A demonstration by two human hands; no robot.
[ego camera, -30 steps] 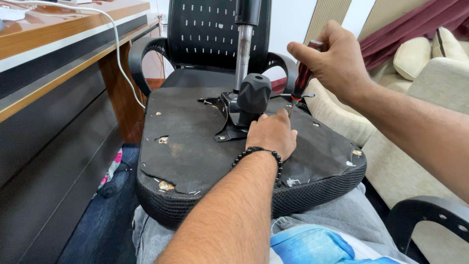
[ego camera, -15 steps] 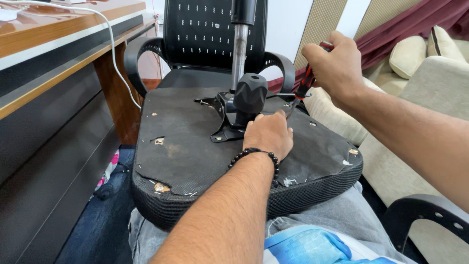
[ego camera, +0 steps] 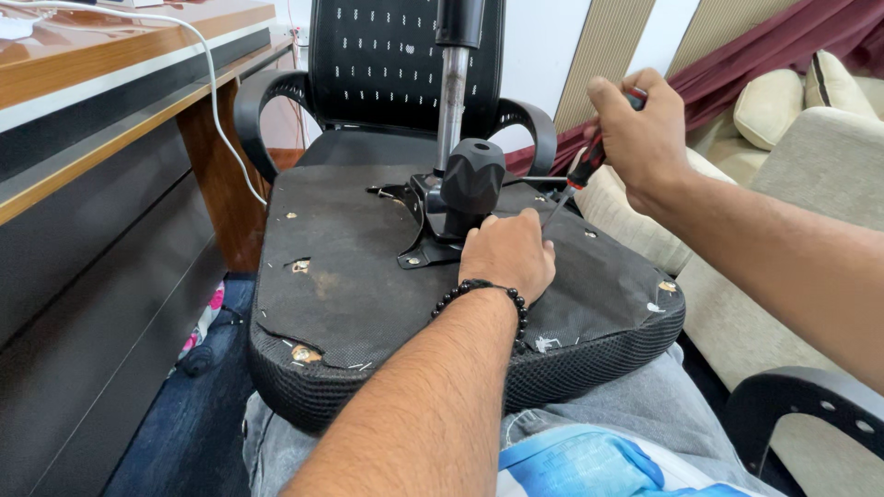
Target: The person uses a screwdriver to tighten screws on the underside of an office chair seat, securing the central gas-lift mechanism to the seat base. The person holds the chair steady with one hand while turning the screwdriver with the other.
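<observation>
An upturned black office chair seat [ego camera: 359,294] lies across my lap, its torn fabric underside facing up. A black metal mechanism plate [ego camera: 433,230] with a round black knob [ego camera: 472,179] and a steel gas cylinder [ego camera: 451,101] stands at its middle. My left hand [ego camera: 506,253], with a black bead bracelet at the wrist, rests on the seat against the plate, fingers curled. My right hand [ego camera: 640,133] grips a red-and-black screwdriver [ego camera: 580,175], its tip angled down toward the plate beside my left fingers.
A second black mesh chair [ego camera: 387,74] stands just behind the seat. A wooden desk [ego camera: 110,101] with a white cable runs along the left. A beige sofa [ego camera: 801,156] with cushions is on the right, a black armrest [ego camera: 801,405] at lower right.
My right hand has moved the screwdriver down and toward the plate. My left hand stays on the seat beside the mechanism.
</observation>
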